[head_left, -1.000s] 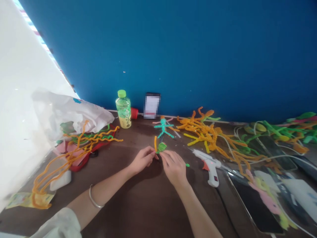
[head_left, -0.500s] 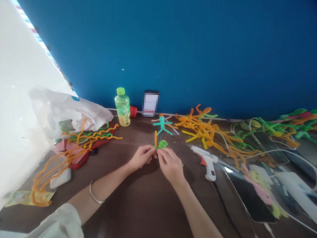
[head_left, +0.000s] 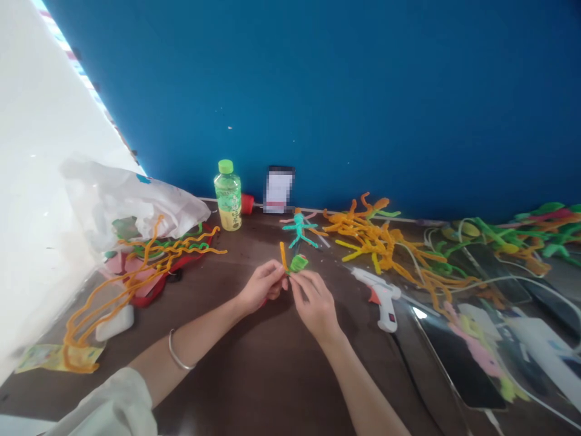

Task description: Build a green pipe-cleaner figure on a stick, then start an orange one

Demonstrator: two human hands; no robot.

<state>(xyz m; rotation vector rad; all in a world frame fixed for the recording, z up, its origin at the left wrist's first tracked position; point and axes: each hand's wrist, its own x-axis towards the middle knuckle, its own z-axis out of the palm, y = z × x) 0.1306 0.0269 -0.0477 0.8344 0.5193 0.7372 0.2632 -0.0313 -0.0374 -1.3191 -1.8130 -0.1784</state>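
Bending over the brown table (head_left: pixel 218 387) near its middle, the person pinches an orange pipe cleaner (head_left: pixel 283 256) in the left hand (head_left: pixel 262 287), its long axis pointing toward the far edge; the right hand's (head_left: pixel 315 306) fingers grasp a small green pipe-cleaner piece (head_left: pixel 298 263) just beside it.

You're working with fuzzy chenille pipe cleaners (head_left: pixel 283 255) on a smooth brown table (head_left: pixel 254 375), beside a glossy white plastic glue gun (head_left: pixel 384 292), a clear plastic bottle (head_left: pixel 227 200) and a thin, crinkled plastic bag (head_left: pixel 131 206).

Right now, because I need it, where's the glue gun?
The glue gun lies right of the right hand, below the orange pipe cleaners, in the head view.
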